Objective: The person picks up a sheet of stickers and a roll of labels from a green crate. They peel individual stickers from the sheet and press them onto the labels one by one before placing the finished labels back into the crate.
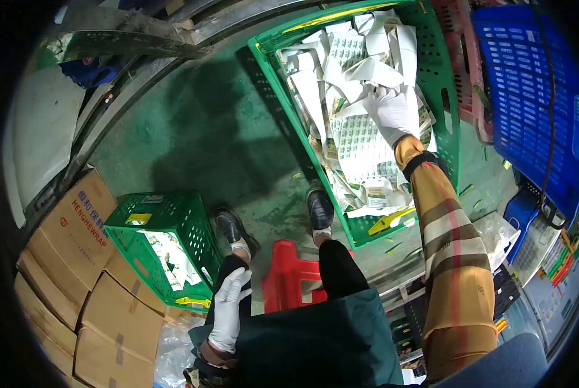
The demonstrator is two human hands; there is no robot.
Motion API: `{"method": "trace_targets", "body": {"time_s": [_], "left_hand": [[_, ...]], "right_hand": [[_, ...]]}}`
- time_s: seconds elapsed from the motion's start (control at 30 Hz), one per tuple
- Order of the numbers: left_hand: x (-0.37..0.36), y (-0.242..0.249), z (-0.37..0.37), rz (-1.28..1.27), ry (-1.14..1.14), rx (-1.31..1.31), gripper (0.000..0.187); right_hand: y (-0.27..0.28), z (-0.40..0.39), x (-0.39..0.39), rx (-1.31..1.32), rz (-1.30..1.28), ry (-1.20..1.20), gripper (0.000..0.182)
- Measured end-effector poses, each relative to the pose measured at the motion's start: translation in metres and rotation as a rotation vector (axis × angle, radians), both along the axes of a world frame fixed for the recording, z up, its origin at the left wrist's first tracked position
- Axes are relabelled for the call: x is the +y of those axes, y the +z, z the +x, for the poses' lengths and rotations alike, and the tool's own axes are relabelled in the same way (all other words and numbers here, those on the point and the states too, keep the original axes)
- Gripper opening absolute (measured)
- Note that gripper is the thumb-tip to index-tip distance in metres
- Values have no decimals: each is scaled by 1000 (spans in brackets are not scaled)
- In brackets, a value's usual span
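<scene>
My right hand (389, 111), in a white glove, reaches into a large green crate (454, 129). Its fingers are curled onto a loose white paper sheet (375, 72) among a heap of crumpled sheets, and the fingertips are partly hidden. Several sheets in the crate carry rows of green print, such as the printed label sheet (367, 145) below the hand. My left hand (228, 313), also white-gloved, hangs by my left knee with its fingers stretched out and nothing in it.
A smaller green crate (189, 223) with printed paper stands by my left foot. Cardboard boxes (118, 317) are stacked at the left. Between my legs is a red stool (281, 275). A blue crate (528, 77) and a pink crate (461, 58) stand at the right. A metal frame (124, 90) runs along the upper left.
</scene>
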State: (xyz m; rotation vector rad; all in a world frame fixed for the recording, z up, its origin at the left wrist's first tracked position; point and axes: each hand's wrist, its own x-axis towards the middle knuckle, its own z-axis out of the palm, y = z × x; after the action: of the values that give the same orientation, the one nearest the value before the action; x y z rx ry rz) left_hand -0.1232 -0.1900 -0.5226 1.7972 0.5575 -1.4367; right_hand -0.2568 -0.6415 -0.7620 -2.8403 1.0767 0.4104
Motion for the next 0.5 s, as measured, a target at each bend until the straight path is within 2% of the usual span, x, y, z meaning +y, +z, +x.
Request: {"method": "trace_targets", "body": {"time_s": [0.03, 0.07, 0.17, 0.2, 0.27, 0.33, 0.4, 0.47, 0.5], "left_hand": [[2, -2, -2, -3, 3, 14, 37], [4, -4, -4, -5, 6, 28, 36], [6, -8, -10, -25, 31, 49, 36], [7, -7, -11, -28, 36, 54, 36], [6, -6, -12, -36, 49, 63, 35], [2, -5, -13, -36, 41, 59, 38], [1, -1, -13, -43, 48, 61, 38], [-1, 4, -13, -66, 78, 65, 35], [-4, 9, -12, -76, 78, 64, 34]], "right_hand": [[8, 4, 1, -115, 68, -62, 22], [-41, -9, -13, -82, 7, 65, 23], [7, 21, -6, 57, 350, -187, 23], [-5, 14, -3, -229, 569, -427, 20], [-67, -26, -2, -356, 544, -526, 17], [18, -1, 5, -328, 562, -651, 13], [-18, -37, 2, -323, 396, -444, 21], [80, 10, 17, -81, 398, -631, 22], [74, -8, 13, -136, 436, -523, 22]]}}
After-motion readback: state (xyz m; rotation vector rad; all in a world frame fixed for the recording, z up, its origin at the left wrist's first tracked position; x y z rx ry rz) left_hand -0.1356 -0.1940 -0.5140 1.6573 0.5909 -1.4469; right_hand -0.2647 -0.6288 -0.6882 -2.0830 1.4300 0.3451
